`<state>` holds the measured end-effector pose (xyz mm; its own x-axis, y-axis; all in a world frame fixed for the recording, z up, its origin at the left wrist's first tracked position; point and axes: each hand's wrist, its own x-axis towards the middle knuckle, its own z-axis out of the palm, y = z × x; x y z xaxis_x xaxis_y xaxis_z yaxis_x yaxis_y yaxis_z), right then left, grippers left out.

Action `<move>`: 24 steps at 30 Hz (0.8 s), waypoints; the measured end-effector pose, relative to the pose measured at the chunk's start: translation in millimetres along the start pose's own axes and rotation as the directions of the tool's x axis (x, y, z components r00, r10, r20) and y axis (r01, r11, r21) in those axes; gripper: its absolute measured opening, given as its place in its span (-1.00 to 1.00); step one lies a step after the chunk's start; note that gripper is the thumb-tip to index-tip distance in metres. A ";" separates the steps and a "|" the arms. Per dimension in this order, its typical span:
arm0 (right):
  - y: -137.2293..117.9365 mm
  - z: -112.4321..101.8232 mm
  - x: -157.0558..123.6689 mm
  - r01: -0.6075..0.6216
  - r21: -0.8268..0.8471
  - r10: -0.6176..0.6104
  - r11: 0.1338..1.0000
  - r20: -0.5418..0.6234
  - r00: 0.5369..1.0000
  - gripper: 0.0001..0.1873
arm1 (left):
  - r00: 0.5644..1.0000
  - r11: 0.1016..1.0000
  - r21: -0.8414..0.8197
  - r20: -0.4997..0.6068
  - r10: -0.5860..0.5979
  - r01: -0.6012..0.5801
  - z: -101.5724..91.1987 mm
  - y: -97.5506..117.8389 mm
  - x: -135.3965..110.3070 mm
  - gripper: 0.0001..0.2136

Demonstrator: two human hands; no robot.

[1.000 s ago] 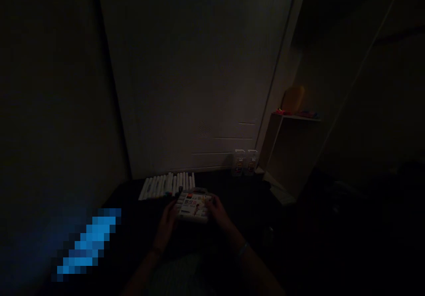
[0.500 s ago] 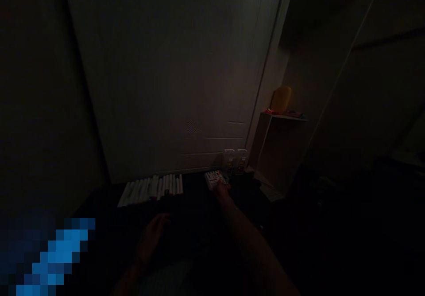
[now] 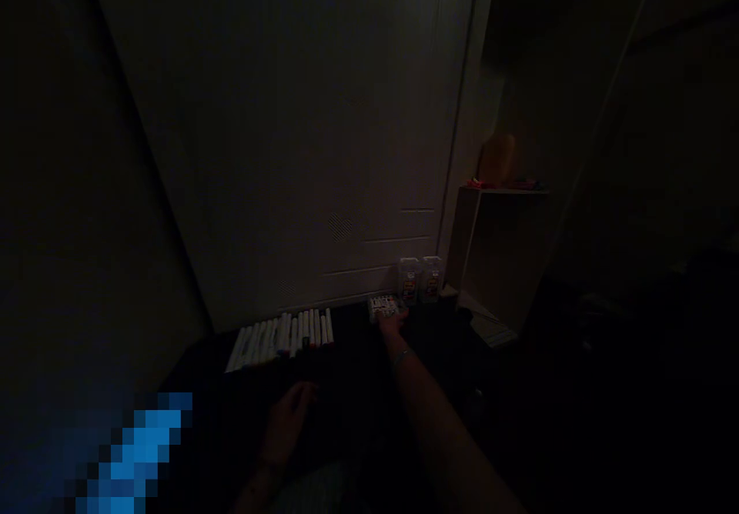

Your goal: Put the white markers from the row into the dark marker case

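Note:
The scene is very dark. My right hand [image 3: 393,323] reaches out over the dark tabletop [image 3: 352,360] and grips the near edge of a small white box [image 3: 381,304] with a black-and-red pattern; the fingertips are hard to make out. My left hand [image 3: 293,408] hovers lower and nearer, its fingers loosely bent and apart, with nothing visible in it. Beyond it, a row of white markers [image 3: 269,339] lies side by side. Just right of the box stand two clear plastic cases [image 3: 409,282] with labels.
A pale panel [image 3: 289,152] rises behind the tabletop. To the right stands a box-like shelf unit [image 3: 511,252], with a yellow rounded object [image 3: 497,158] and reddish items on top. A pixelated bright blue patch covers the lower left.
The view has shifted, so most things sit further right. The patterned box lies flatter, with my right hand still at it. My left hand stays near the markers.

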<state>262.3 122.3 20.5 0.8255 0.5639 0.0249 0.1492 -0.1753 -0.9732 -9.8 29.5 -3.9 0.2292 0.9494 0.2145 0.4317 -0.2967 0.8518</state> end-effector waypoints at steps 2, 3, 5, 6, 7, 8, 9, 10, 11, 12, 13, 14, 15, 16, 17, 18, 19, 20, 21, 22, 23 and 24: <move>-0.1 -6.1 -1.0 -0.023 -0.113 0.024 0.993 0.006 1.000 -0.05 | 1.000 1.000 0.006 0.000 0.000 0.000 -0.2 -1.3 0.4 -0.61; -0.3 -10.2 -1.6 -0.031 -0.160 0.033 0.987 0.014 0.999 -0.03 | 1.000 1.000 0.012 -0.001 0.001 -0.001 -0.5 -1.8 0.5 -0.61; -0.6 -19.5 -3.4 -0.008 -0.242 0.018 0.970 0.037 0.999 -0.03 | 1.000 1.000 0.024 -0.003 0.008 -0.008 -1.3 -1.5 0.4 -0.62; -0.8 -24.2 -4.6 0.005 -0.269 0.008 0.963 0.045 0.999 -0.04 | 1.000 1.000 0.026 -0.001 0.011 -0.011 -1.7 -0.6 0.1 -0.62; -0.9 -28.6 -6.1 0.022 -0.301 -0.007 0.953 0.049 0.999 -0.05 | 1.000 1.000 0.025 -0.003 0.009 -0.009 -2.3 0.7 -0.4 -0.62; -1.1 -32.5 -7.7 0.047 -0.345 -0.030 0.937 0.052 0.998 -0.06 | 1.000 1.000 0.023 -0.007 0.000 0.001 -2.9 2.4 -1.1 -0.61; -1.1 -35.9 -9.4 0.081 -0.400 -0.063 0.913 0.057 0.996 -0.07 | 1.000 1.000 0.020 -0.011 -0.014 0.014 -3.6 4.1 -1.8 -0.61; -1.0 -38.7 -11.0 0.122 -0.460 -0.104 0.880 0.065 0.992 -0.08 | 1.000 0.999 0.016 -0.010 -0.030 0.030 -4.5 5.7 -2.6 -0.60; -0.6 -41.0 -12.5 0.165 -0.518 -0.147 0.839 0.076 0.986 -0.09 | 0.999 0.999 0.011 -0.007 -0.046 0.046 -5.5 7.0 -3.3 -0.59; -0.1 -42.8 -13.7 0.202 -0.568 -0.184 0.798 0.091 0.979 -0.09 | 0.998 0.998 0.006 -0.004 -0.062 0.062 -6.6 7.8 -3.9 -0.58; 0.7 -44.2 -14.7 0.228 -0.603 -0.206 0.765 0.107 0.973 -0.09 | 0.997 0.997 0.000 -0.001 -0.075 0.075 -7.7 7.9 -4.3 -0.57; 1.7 -45.3 -15.2 0.242 -0.621 -0.217 0.745 0.117 0.969 -0.09 | 0.996 0.996 -0.006 -0.002 -0.087 0.087 -8.8 7.3 -4.5 -0.56; 2.7 -46.1 -15.4 0.251 -0.637 -0.224 0.729 0.124 0.967 -0.10 | 0.995 0.995 -0.011 -0.004 -0.098 0.098 -9.9 6.1 -4.5 -0.55; 3.6 -46.6 -15.2 0.259 -0.652 -0.226 0.713 0.135 0.965 -0.10 | 0.994 0.994 -0.016 -0.007 -0.108 0.108 -10.8 4.2 -4.3 -0.54; 4.4 -46.7 -14.6 0.267 -0.666 -0.228 0.697 0.147 0.963 -0.10 | 0.993 0.993 -0.024 -0.011 -0.115 0.115 -11.6 1.8 -3.9 -0.54; 5.0 -46.5 -13.7 0.275 -0.678 -0.229 0.682 0.159 0.960 -0.09 | 0.993 0.992 -0.037 -0.011 -0.119 0.119 -12.2 -0.9 -3.4 -0.53; 5.4 -45.8 -12.5 0.282 -0.688 -0.229 0.669 0.170 0.958 -0.08 | 0.992 0.991 -0.053 -0.011 -0.122 0.122 -12.6 -3.9 -2.7 -0.53; 5.5 -44.8 -11.0 0.285 -0.697 -0.224 0.658 0.180 0.958 -0.07 | 0.992 0.990 -0.068 -0.011 -0.126 0.125 -12.9 -7.0 -2.0 -0.52; 5.3 -43.5 -9.4 0.285 -0.705 -0.213 0.650 0.191 0.958 -0.07 | 0.991 0.988 -0.083 -0.014 -0.133 0.131 -13.1 -9.8 -1.3 -0.51; 5.1 -41.9 -7.6 0.286 -0.711 -0.204 0.642 0.201 0.958 -0.06 | 0.990 0.986 -0.095 -0.020 -0.141 0.138 -13.1 -12.2 -0.7 -0.51; 4.9 -40.2 -5.8 0.291 -0.717 -0.200 0.633 0.212 0.957 -0.06 | 0.989 0.984 -0.103 -0.023 -0.148 0.145 -13.1 -13.8 -0.3 -0.50; 4.8 -38.5 -3.9 0.298 -0.723 -0.195 0.623 0.225 0.954 -0.06 | 0.988 0.983 -0.108 -0.025 -0.152 0.148 -13.1 -14.4 -0.3 -0.50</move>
<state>280.7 88.2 24.5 0.6360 0.7544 0.1625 0.7328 -0.5244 -0.4337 -27.5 34.8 -10.0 0.1395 0.9857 0.0947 0.3642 -0.1400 0.9207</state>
